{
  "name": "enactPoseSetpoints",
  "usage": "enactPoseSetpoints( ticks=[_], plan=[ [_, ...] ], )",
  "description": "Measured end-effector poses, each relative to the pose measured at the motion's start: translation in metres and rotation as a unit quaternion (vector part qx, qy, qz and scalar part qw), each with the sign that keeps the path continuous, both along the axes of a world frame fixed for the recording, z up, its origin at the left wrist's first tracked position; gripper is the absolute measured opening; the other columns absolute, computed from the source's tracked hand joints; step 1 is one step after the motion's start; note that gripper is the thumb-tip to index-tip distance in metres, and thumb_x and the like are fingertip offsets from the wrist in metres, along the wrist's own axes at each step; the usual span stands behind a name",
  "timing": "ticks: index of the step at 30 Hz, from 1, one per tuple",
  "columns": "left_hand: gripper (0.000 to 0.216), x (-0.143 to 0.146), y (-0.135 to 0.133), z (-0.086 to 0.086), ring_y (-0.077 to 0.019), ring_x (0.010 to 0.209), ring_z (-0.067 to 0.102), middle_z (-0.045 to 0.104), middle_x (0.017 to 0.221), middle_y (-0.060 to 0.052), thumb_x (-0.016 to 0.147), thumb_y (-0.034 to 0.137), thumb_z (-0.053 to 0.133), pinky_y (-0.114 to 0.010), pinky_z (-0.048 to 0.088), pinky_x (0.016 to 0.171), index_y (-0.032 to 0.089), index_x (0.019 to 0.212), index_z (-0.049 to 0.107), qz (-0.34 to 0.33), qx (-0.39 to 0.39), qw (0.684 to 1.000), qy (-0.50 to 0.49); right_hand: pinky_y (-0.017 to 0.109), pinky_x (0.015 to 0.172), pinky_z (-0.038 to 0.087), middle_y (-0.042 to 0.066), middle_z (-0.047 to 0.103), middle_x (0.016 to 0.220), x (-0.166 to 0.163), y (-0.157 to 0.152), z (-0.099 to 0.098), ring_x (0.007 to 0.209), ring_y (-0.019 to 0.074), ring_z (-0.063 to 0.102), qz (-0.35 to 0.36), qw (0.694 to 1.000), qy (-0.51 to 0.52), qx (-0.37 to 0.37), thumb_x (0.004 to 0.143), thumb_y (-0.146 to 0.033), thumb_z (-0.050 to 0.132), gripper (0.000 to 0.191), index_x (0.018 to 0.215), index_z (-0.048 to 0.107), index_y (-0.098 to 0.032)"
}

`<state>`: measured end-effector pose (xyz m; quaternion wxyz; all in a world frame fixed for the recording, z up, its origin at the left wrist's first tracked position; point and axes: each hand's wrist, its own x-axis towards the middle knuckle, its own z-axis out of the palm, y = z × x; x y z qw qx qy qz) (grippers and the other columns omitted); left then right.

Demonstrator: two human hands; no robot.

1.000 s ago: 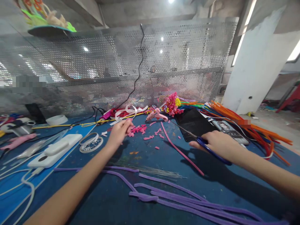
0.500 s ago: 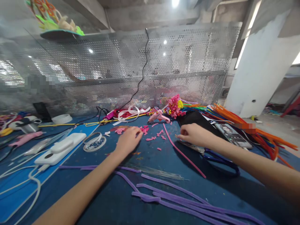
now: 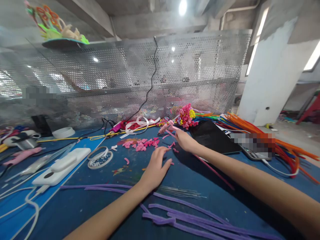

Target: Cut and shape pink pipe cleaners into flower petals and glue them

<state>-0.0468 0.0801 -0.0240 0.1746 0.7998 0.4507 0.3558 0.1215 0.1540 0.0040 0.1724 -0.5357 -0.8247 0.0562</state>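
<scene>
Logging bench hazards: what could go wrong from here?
The right hand is at the pink glue gun; if it's hot, a burn is possible.

The left hand is close to the pile of small pink pieces and might scatter them.

Purple strips pass under the left forearm, so they could get dragged.

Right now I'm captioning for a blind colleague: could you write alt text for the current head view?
A person's right hand is at a pink glue gun, the left hand open near small pink pieces, above a blue table. Purple strips lie nearer the viewer.
</scene>
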Motion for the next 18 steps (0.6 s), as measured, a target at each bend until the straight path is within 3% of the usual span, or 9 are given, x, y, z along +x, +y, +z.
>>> enactPoseSetpoints(
  ticks=[3,7,11,15,18],
  plan=[
    [0.031,0.003,0.000,0.006,-0.0198,0.108,0.049,0.050,0.116,-0.008,0.085,0.033,0.043,-0.036,0.038,0.093,0.021,0.113,0.045,-0.007,-0.068,0.982,-0.174,0.024,0.075,0.040,0.012,0.058,0.106,0.005,-0.028,0.018,0.094,0.0153,0.055,0.042,0.998,0.018,0.052,0.093,-0.018,0.029,0.026,0.106,0.049,-0.011],
    [0.033,0.007,0.000,0.010,-0.0203,0.102,0.054,0.054,0.113,-0.009,0.084,0.035,0.046,-0.035,0.042,0.089,0.018,0.112,0.049,-0.055,-0.145,0.930,-0.332,0.024,0.067,0.040,0.007,0.064,0.096,0.021,-0.068,0.027,0.081,0.0166,0.060,0.111,0.987,0.013,0.119,0.091,-0.027,0.034,0.026,0.112,0.049,-0.018],
    [0.033,0.012,-0.003,0.007,-0.0222,0.100,0.056,0.060,0.108,-0.011,0.080,0.036,0.052,-0.034,0.044,0.086,0.015,0.104,0.059,-0.101,-0.231,0.877,-0.409,0.022,0.066,0.040,0.004,0.065,0.089,0.037,-0.079,0.008,0.078,0.0147,0.061,0.191,0.973,0.000,0.127,0.092,-0.028,0.035,0.025,0.107,0.053,-0.022],
    [0.036,0.020,-0.009,0.001,-0.0237,0.100,0.058,0.064,0.105,-0.013,0.079,0.041,0.054,-0.037,0.040,0.093,0.011,0.097,0.064,-0.127,-0.332,0.845,-0.398,0.024,0.064,0.041,0.007,0.060,0.081,0.040,-0.069,-0.020,0.073,0.0149,0.056,0.142,0.984,-0.001,0.106,0.090,-0.016,0.035,0.022,0.092,0.057,-0.015],
    [0.043,0.023,-0.009,0.000,-0.0245,0.103,0.057,0.063,0.107,-0.014,0.078,0.047,0.052,-0.037,0.038,0.096,0.011,0.098,0.064,-0.121,-0.363,0.825,-0.417,0.024,0.069,0.042,0.008,0.058,0.084,0.039,-0.064,-0.031,0.078,0.0147,0.054,0.137,0.986,0.048,0.080,0.088,-0.012,0.036,0.020,0.090,0.056,-0.014]
  ],
)
